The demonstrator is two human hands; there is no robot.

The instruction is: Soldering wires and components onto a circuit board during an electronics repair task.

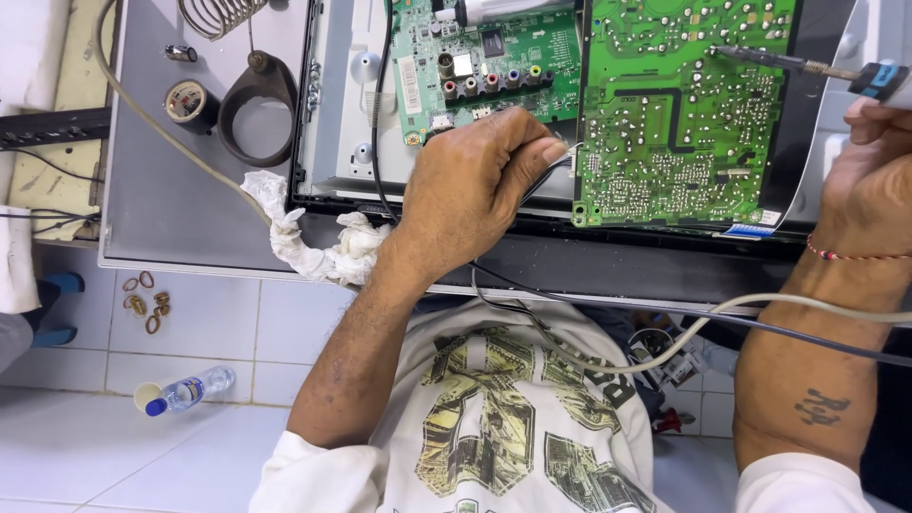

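White cotton of my shirt (494, 418) fills the nearest ground, and a pale cable (665, 344) and a dark one cross it just under my forearms. Beyond that, my left hand (475, 190) rests over the near edge of the opened chassis (332, 114), fingers curled and pinching a thin strand of solder wire (567, 152) whose end reaches the near left corner of the green power board (679, 114). To the outside of that hand lies a crumpled white rag (313, 233). My right hand (869, 180) is closed around the soldering iron (817, 68); its tip lies farther out than my knuckles, over the far half of the same board, well apart from the wire.

To do this well, I judge I should brace both wrists on the frame, bring the tip to the joint first, and feed the wire into the heated pad, not onto the iron. I keep the cables clear of the hot barrel.

Farther left of my left hand sit the smaller board with coloured sockets (484, 66), a dark stand ring (256, 109) and a roll of tape (188, 103).
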